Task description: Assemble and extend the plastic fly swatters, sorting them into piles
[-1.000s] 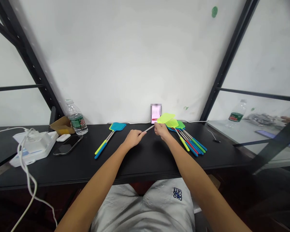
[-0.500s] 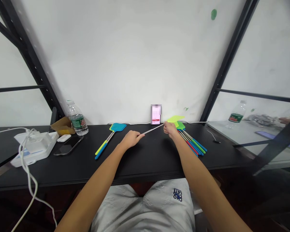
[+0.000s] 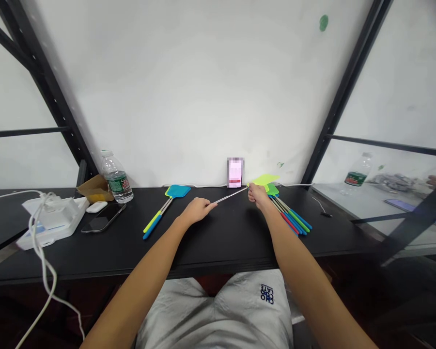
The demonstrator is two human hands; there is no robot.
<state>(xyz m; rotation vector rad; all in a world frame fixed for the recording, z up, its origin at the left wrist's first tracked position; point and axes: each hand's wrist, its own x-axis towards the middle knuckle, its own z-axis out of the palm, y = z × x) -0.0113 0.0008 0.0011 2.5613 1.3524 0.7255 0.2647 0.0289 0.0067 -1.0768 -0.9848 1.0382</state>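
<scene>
My left hand (image 3: pixel 196 210) is closed round the handle end of a fly swatter, whose thin metal rod (image 3: pixel 231 196) stretches up and right. My right hand (image 3: pixel 257 194) pinches the rod's far end just below the yellow-green swatter head (image 3: pixel 264 180). The swatter is held a little above the black table (image 3: pixel 218 242). To the right of my right hand lies a pile of several swatters (image 3: pixel 290 217) with blue, green and red handles. Two more swatters (image 3: pixel 165 209), with a blue head on top, lie to the left of my left hand.
A phone (image 3: pixel 235 172) leans upright against the white wall. At the left stand a water bottle (image 3: pixel 116 177), a cardboard piece (image 3: pixel 93 189), a dark phone (image 3: pixel 102 219), an earbud case (image 3: pixel 95 207) and a white box with cables (image 3: pixel 51 220). Another bottle (image 3: pixel 356 170) stands on the neighbouring bench.
My right hand has moved right and away from my left, and the swatter's rod has grown longer between them. My left hand has stayed in place.
</scene>
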